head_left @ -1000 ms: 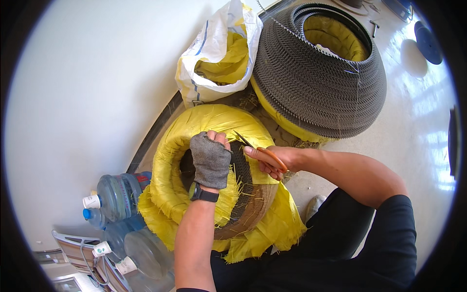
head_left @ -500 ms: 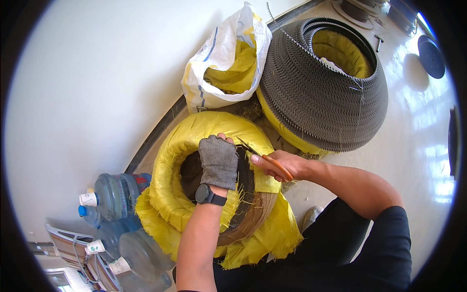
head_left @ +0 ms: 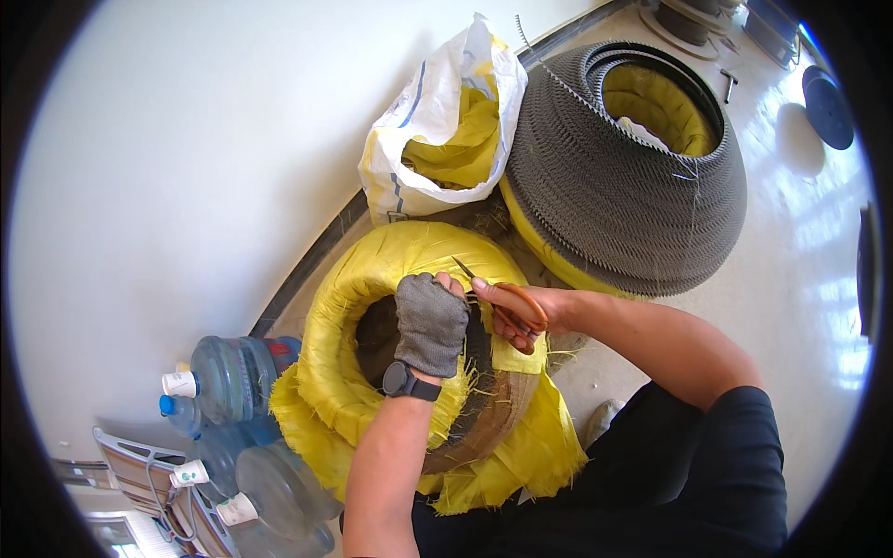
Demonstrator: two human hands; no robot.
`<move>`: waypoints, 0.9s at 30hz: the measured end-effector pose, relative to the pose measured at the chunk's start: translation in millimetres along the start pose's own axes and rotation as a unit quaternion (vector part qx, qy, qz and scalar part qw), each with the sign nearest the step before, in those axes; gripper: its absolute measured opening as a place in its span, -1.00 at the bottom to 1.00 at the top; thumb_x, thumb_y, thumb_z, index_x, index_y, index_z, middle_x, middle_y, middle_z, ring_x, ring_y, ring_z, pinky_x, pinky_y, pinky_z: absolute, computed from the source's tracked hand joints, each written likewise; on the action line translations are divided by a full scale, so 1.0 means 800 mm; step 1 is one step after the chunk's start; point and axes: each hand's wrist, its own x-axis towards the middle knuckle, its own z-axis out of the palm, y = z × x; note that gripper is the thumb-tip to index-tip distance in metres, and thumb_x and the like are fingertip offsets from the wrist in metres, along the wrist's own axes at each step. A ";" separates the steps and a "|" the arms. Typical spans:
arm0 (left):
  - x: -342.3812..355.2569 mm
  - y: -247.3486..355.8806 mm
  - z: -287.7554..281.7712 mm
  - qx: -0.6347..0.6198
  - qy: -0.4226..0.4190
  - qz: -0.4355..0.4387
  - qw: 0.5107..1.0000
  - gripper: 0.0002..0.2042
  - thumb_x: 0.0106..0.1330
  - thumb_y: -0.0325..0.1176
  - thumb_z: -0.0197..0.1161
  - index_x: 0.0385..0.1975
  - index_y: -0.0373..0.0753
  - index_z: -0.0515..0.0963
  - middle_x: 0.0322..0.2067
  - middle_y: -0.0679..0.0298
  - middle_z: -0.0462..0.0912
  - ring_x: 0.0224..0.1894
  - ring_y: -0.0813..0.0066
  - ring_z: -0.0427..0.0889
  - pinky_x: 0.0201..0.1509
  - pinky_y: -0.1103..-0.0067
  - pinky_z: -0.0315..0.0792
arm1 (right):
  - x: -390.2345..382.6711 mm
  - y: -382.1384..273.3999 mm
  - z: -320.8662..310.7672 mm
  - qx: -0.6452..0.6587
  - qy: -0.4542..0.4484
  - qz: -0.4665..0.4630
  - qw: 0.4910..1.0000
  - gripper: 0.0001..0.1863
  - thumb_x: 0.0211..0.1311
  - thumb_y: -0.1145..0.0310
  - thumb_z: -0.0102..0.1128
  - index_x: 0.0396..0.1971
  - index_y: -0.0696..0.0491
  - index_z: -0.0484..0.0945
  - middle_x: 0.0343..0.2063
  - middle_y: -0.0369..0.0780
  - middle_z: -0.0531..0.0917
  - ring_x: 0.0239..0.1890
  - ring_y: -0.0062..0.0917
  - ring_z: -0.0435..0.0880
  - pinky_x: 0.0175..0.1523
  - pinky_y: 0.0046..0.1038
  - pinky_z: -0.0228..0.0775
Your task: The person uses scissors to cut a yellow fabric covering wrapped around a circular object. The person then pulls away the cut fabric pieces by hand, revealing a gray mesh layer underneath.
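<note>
- Biggest: tall coil of dark toothed strip (head_left: 633,205), stands on the floor beyond the work, far right of it, yellow wrapping showing at its base and in its hollow
- Yellow-wrapped coil (head_left: 332,325): lies on the floor right in front of the person, hollow facing up, both hands over its far right part; wrap loose and frayed on the near side, brown layer (head_left: 511,398) bare at the near right
- White woven sack (head_left: 383,158): just beyond the wrapped coil, against the wall, mouth open, yellow sheeting (head_left: 473,139) inside
- Clear blue water jugs (head_left: 223,381): on the left, along the wall, well apart from the hands
- Left hand (head_left: 433,321): grey fingerless glove (head_left: 430,325), fingers curled in by the inner edge of the wrap; what is pinched there, cannot tell, glove hides it
- Right hand (head_left: 523,321): bare, closed round the scissor handles, thumb laid along them, just right of the left hand
- Orange-handled scissors (head_left: 539,312): key relation here, long axis slants from handles at lower right to tips at upper left; tips sit just beyond the left fingertips, over the yellow wrap; right hand has the handles, left hand is the one nearer the tips; blades parted or together, too small to tell
- Dark wristwatch (head_left: 410,382): on the left wrist, below the glove cuff
</note>
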 end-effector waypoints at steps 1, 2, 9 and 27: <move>0.001 0.000 0.000 0.002 0.005 0.004 1.000 -0.90 0.02 -0.39 0.27 -0.59 -0.18 0.48 -0.55 0.19 0.45 -0.46 0.15 0.53 -0.33 0.25 0.39 | 0.007 0.000 -0.005 0.001 -0.011 -0.003 1.000 -0.09 0.22 -0.61 -0.19 -0.64 0.09 0.41 -0.81 -0.27 0.37 -0.77 -0.52 0.46 -0.65 -0.42 0.36; 0.002 0.001 0.000 0.004 0.008 0.005 1.000 -0.90 0.02 -0.39 0.27 -0.60 -0.18 0.48 -0.55 0.19 0.44 -0.46 0.15 0.53 -0.34 0.25 0.38 | 0.009 -0.005 -0.005 0.001 -0.023 -0.002 1.000 -0.09 0.22 -0.61 -0.19 -0.64 0.09 0.41 -0.81 -0.28 0.35 -0.78 -0.53 0.44 -0.66 -0.42 0.34; 0.006 0.000 -0.007 -0.036 0.031 -0.022 0.999 -0.88 -0.03 -0.38 0.29 -0.60 -0.21 0.47 -0.58 0.17 0.41 -0.50 0.13 0.51 -0.40 0.25 0.37 | 0.036 -0.035 -0.021 -0.091 0.036 -0.002 0.995 -0.09 0.16 -0.65 -0.15 -0.64 0.08 0.37 -0.77 -0.28 0.33 -0.78 -0.57 0.39 -0.69 -0.46 0.26; 0.023 -0.004 -0.015 -0.019 -0.060 -0.245 0.968 -0.69 0.01 -0.35 0.45 -0.24 -0.27 0.59 -0.26 0.13 0.55 -0.20 0.09 0.58 -0.10 0.24 0.46 | 0.074 -0.103 -0.039 -0.152 0.069 -0.004 0.986 -0.12 0.14 -0.58 0.05 -0.72 0.09 0.42 -0.83 -0.26 0.33 -0.84 -0.53 0.32 -0.70 -0.44 0.19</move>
